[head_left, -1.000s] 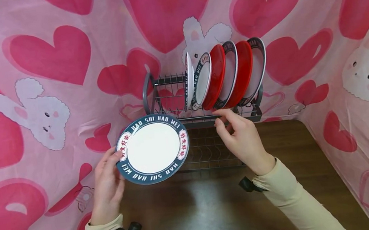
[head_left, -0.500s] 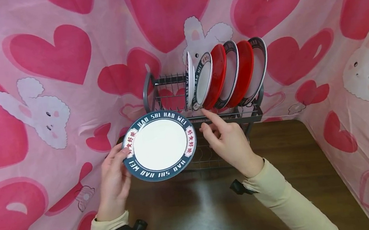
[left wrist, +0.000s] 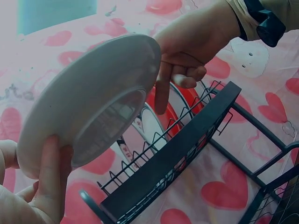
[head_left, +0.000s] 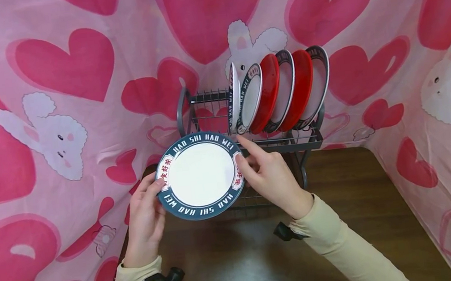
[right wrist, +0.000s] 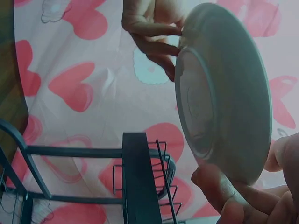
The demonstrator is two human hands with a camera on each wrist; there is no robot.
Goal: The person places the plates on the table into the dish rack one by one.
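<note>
A white plate [head_left: 202, 174] with a dark blue lettered rim is held up in front of the dish rack, its face toward the head camera. My left hand [head_left: 147, 214] grips its left edge, thumb on the front and fingers spread against the grey-white underside [left wrist: 100, 93]. At the opposite edge, my right hand [head_left: 273, 176] pinches the rim, thumb over the red-lettered label. Its index finger [head_left: 251, 147] stretches toward the rack, and its other fingers are mostly hidden in the head view. Behind the hands, the dark wire dish rack [head_left: 311, 142] carries several upright plates.
Red plates [head_left: 268, 91] and white plates with dark rims [head_left: 251, 96] lean in the rack's upper tier, toward its right. A lower wire tier sits beneath. The rack stands on a brown wooden table [head_left: 347, 182], before a pink heart-print cloth [head_left: 135, 44].
My left hand has carried the plate rightward, closer to the rack's front. My right hand has come left from the rack front and taken hold of the plate's right rim.
</note>
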